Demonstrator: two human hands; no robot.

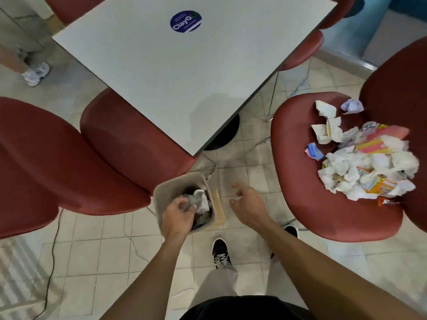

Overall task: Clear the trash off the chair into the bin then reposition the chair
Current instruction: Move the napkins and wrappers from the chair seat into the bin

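Fingers [188, 210] of the left hand [176, 218] curl around a crumpled wad [191, 200] over the bin [161, 190]; let go low inside. Right hand [247, 205] hangs spread and empty. Most trash [369, 167] sits on the chair [300, 181] at right; gather bigger handfuls.

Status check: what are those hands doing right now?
Left hand over bin, gripping crumpled paper. Right hand open, empty. Trash pile on chair. Nothing blocking.
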